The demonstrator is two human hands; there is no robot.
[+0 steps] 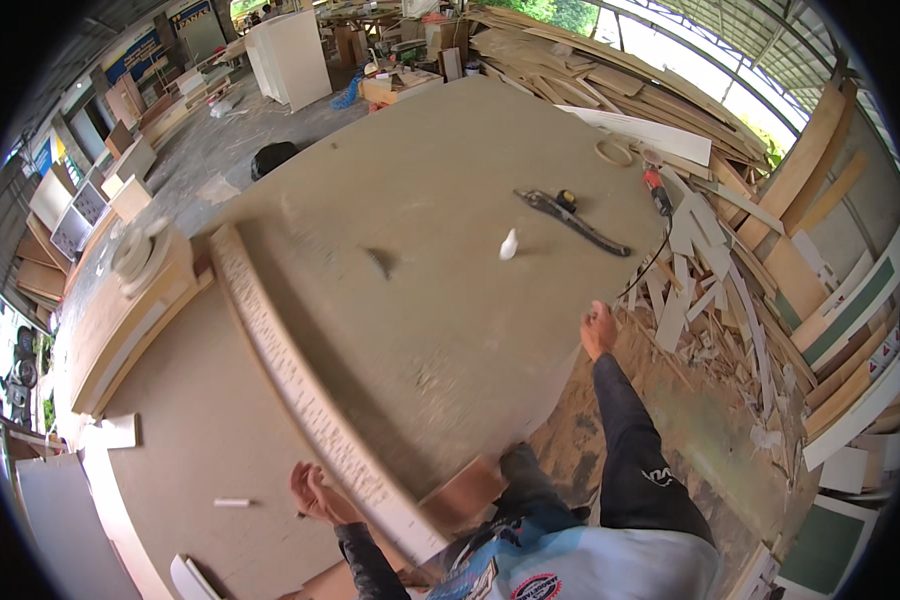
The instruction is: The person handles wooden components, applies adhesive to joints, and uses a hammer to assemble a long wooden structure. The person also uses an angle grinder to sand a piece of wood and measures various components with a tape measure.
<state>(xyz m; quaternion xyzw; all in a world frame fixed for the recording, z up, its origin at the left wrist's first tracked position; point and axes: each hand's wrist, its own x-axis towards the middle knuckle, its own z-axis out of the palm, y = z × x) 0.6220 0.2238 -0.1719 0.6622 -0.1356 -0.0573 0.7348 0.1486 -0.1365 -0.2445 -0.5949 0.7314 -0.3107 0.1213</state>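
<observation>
Across the wide grey-brown surface (470, 325) lies a long, narrow, pale board with a dark-speckled white face (297, 375), its near end by the person's waist. The left hand (320, 493) is just beside it, fingers loosely spread, apparently holding nothing; the right hand (597, 328) is at the surface's right edge, fingers curled, and whether they pinch anything I cannot tell. The step seems to be a pause between grips; gripping the board two-handed would call for bringing the right hand across.
</observation>
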